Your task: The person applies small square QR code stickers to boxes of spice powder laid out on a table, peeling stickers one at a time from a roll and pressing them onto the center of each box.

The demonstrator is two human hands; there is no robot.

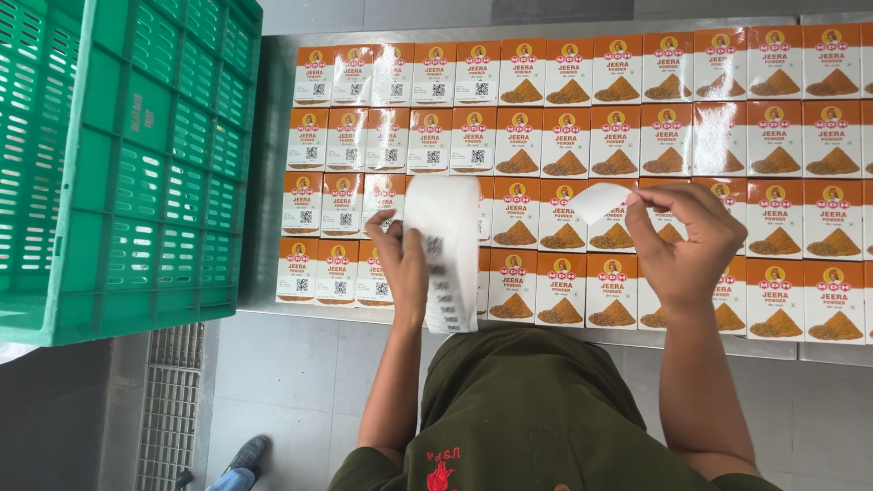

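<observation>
My left hand (400, 264) holds a long white strip of printed labels (446, 250) that hangs down over the boxes. Between its fingertips my right hand (684, 241) pinches a single small white sticker (597, 201), lifted above the third row. Both hands hover over a grid of small orange and white spice boxes (568, 132), laid flat in four rows on a steel table (273, 164). The left columns of boxes carry square code stickers; the columns to the right show a powder picture.
A large green slatted plastic crate (118, 164) stands at the table's left end. A metal floor grate (168, 409) and grey tiles lie below. A shoe (244, 455) shows at the bottom left, beside my dark green shirt (518, 409).
</observation>
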